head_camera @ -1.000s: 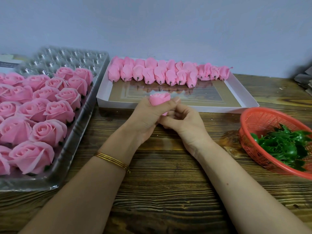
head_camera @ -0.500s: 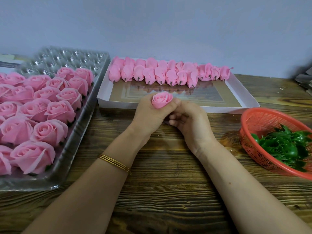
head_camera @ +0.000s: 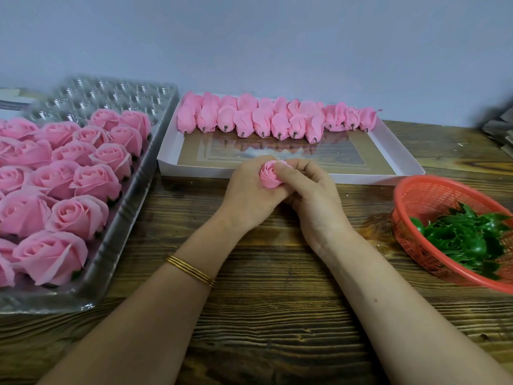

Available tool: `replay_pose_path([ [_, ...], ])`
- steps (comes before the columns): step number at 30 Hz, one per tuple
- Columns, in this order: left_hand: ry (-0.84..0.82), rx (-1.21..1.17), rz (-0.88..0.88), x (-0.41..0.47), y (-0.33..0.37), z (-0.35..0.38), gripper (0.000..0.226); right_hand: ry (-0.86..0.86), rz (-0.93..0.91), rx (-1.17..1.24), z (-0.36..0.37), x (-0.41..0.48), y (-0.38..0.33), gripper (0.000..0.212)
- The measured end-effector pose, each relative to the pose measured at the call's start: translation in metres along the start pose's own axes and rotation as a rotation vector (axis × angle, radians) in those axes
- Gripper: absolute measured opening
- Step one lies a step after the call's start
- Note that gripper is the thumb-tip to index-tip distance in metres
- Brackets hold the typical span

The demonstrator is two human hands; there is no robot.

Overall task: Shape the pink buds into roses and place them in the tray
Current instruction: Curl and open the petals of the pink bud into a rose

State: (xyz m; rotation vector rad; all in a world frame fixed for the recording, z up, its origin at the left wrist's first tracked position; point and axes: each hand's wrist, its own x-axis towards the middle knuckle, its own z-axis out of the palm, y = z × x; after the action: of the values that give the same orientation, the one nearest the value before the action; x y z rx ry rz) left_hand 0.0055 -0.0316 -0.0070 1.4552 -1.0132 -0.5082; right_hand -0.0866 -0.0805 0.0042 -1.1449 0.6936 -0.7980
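Above wooden table (head_camera: pixel 263 315), both hands (left (head_camera: pixel 247 195), right (head_camera: pixel 313 201)) grasp pink bud (head_camera: pixel 269 175).

A plain grey-blue wall (head_camera: pixel 277 37) stands behind the dark wooden table (head_camera: pixel 277 315).

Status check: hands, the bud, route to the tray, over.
Left hand holds pink bud; right hand pinches its petals. Bud partly opened, not yet in tray. Tray's far cups free, nothing between.
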Motion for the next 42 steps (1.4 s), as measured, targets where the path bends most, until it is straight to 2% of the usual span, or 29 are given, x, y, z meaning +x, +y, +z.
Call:
replay_pose_path([
  [5,0.007,0.05,0.04,0.002,-0.002,0.0,0.042,-0.014,0.009,0.023,0.0,0.0,0.0,0.028],
  [9,0.067,0.077,0.068,-0.001,-0.002,0.0,0.024,-0.029,0.007,0.022,-0.001,0.0,0.0,0.033],
  [11,0.075,0.085,0.064,-0.001,-0.003,-0.001,0.01,-0.048,0.002,0.011,-0.002,0.0,0.0,0.028],
  [14,0.064,0.093,0.066,0.0,-0.005,-0.001,0.013,-0.065,-0.005,-0.013,-0.002,-0.001,0.001,0.021],
  [18,0.003,0.095,0.057,0.001,-0.004,-0.003,0.002,-0.075,-0.022,-0.038,-0.003,0.0,0.003,0.012],
  [21,0.011,0.012,0.016,-0.001,-0.004,-0.001,0.015,-0.067,-0.014,0.011,-0.001,0.0,0.002,0.011],
  [25,0.064,-0.12,-0.047,0.0,-0.004,0.001,0.018,-0.062,-0.018,0.109,-0.002,0.003,0.002,0.043],
  [27,0.073,-0.146,-0.044,-0.001,-0.004,0.0,0.016,-0.082,-0.029,0.127,-0.002,0.003,0.003,0.05],
  [32,0.117,-0.203,-0.057,-0.002,0.002,0.0,0.025,-0.102,-0.03,0.094,-0.004,0.004,0.005,0.05],
  [36,0.206,-0.199,-0.073,0.0,0.004,-0.002,0.03,-0.066,-0.085,-0.059,-0.005,0.004,0.008,0.021],
  [39,0.222,-0.284,-0.1,0.0,0.007,-0.003,0.023,-0.041,-0.152,-0.187,-0.004,0.002,0.011,0.031],
  [42,0.225,-0.324,-0.103,0.0,0.008,-0.002,0.027,-0.075,-0.239,-0.255,-0.001,-0.002,0.011,0.03],
])
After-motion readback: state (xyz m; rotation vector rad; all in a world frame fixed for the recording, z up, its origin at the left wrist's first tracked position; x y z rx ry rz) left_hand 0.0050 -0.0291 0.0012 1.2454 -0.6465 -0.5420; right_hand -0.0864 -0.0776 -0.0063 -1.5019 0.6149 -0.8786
